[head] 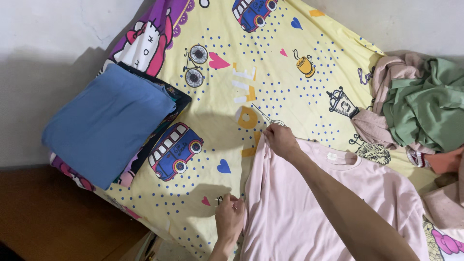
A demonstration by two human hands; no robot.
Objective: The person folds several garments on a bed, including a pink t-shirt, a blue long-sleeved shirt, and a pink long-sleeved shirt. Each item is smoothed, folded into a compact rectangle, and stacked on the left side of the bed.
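A pale pink T-shirt (309, 208) lies spread flat on a yellow patterned bed sheet (270, 63), its neckline toward the right. My left hand (230, 216) pinches the shirt's near left edge, close to the bed's lower edge. My right hand (280, 139) grips the same left edge farther up, and its forearm crosses over the shirt's body.
A folded blue garment (104, 125) tops a stack of folded clothes at the left. A heap of unfolded clothes, green (425, 108) and dusty pink (391, 70), lies at the right. A pale wall borders the bed; a dark wooden floor (53, 217) shows lower left.
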